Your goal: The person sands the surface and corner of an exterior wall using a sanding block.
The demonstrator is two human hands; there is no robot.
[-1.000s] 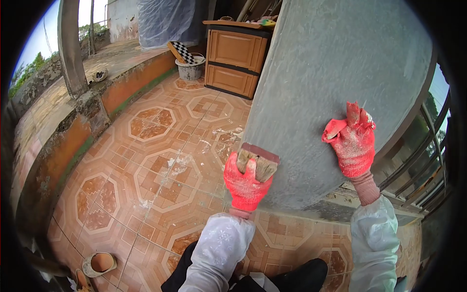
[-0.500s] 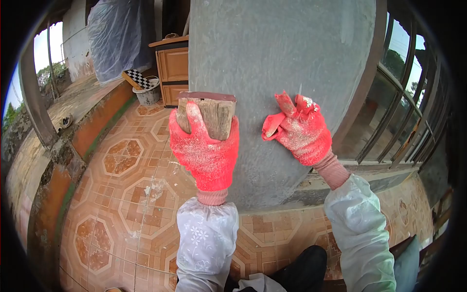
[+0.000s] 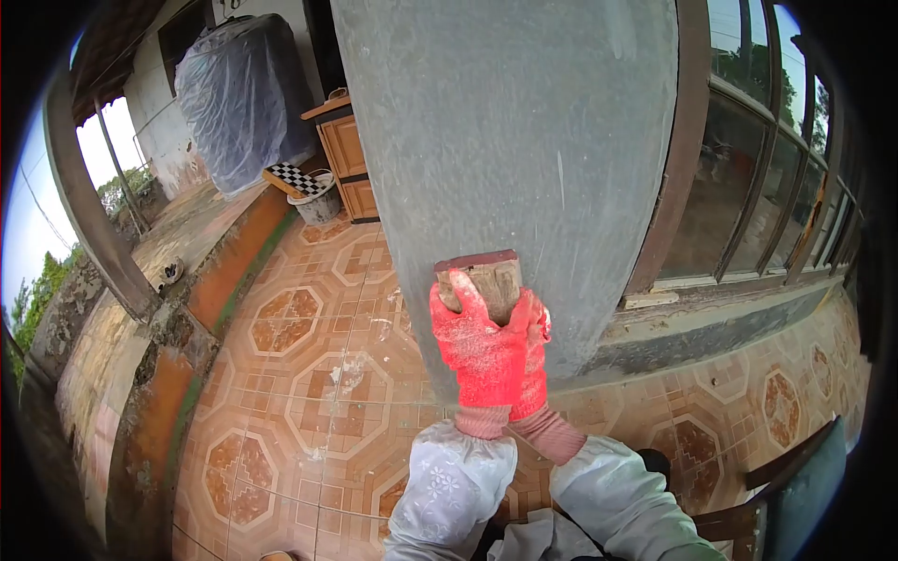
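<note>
A wooden sanding block [image 3: 496, 285] with a reddish-brown sheet along its top edge is against the grey wall [image 3: 505, 140], low on its face. My left hand [image 3: 479, 351], in a dusty red knit glove, is closed around the block, with fingers over its near side. Close against it on the right is my right hand [image 3: 535, 369], gloved the same way. It is closed at the block's right end, and its fingers are partly hidden behind my left hand. Pale scratches mark the wall above the block.
Patterned tiles [image 3: 290, 411] cover the floor. At right is a framed window [image 3: 720, 178] above a ledge; a dark chair [image 3: 795, 486] stands lower right. A bucket [image 3: 318, 201] with a checkered board, a wooden cabinet [image 3: 344, 150] and a plastic-wrapped object [image 3: 238, 103] stand at the back left.
My right hand has come from apart on the wall to join my left hand at the sanding block. The block sits lower and further right in view; the camera view has shifted too.
</note>
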